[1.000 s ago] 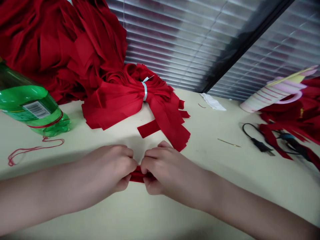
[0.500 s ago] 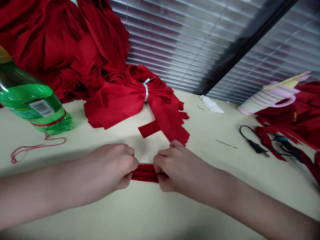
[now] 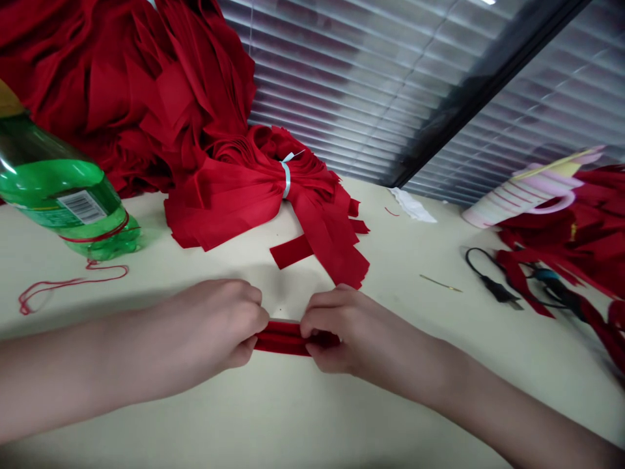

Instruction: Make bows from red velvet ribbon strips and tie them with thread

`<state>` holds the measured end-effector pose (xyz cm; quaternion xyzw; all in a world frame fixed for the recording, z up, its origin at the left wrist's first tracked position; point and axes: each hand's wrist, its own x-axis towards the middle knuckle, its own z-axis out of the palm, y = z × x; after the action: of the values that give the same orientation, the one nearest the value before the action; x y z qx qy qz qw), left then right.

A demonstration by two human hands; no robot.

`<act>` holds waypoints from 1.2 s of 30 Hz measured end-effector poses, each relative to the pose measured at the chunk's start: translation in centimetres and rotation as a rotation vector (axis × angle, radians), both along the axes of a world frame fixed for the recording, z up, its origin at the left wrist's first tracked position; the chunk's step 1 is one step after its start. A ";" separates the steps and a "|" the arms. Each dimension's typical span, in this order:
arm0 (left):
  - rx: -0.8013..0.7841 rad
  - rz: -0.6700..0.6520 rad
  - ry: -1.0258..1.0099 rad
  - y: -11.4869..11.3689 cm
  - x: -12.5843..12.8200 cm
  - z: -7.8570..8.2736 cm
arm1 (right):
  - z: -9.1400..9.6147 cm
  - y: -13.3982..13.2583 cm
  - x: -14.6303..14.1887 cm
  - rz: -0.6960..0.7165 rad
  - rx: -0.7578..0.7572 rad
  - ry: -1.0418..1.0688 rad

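Head view: both forearms enter from the lower corners, angled inward, low over the cream table [image 3: 161, 417]. Left hand [image 3: 219, 322] is curled closed, knuckles up, gripping one end of a folded red fabric strip [image 3: 280, 339]. Right hand [image 3: 346, 335] is nearly closed, fingers on top and thumb beneath, pinching the other end. The strip spans the small gap between the hands, close above the tabletop; contact cannot be told.

Beyond the hands: a bundle of red strips [image 3: 249, 202] tied with a pale blue band [image 3: 286, 180]. Left of it, a green plastic bottle [image 3: 63, 202] lies on its side beside loose red thread [image 3: 68, 284]. To the right, a needle [image 3: 440, 283] and a black cord [image 3: 498, 290].
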<state>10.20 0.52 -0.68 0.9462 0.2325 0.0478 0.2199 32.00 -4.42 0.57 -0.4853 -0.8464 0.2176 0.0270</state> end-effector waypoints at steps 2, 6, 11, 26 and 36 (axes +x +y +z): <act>-0.033 0.010 0.072 0.0 0.0 0.1 | -0.3 -0.1 -0.2 -0.004 0.041 -0.006; -0.057 0.015 0.134 -0.1 0.1 0.5 | -0.5 -0.2 -0.3 -0.038 0.108 -0.069; -0.066 0.001 0.140 0.0 0.2 0.7 | -0.1 -0.3 0.1 -0.062 0.089 -0.169; -0.077 -0.003 0.135 0.1 0.2 0.5 | 0.5 -0.8 1.4 -0.108 0.063 -0.223; -0.063 -0.025 0.118 0.1 0.0 0.3 | 1.4 -1.1 1.5 -0.047 0.098 -0.303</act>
<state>10.21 0.59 -0.37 0.9429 0.2344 -0.0181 0.2360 33.46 -5.56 1.92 -0.5302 -0.8388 0.0999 -0.0724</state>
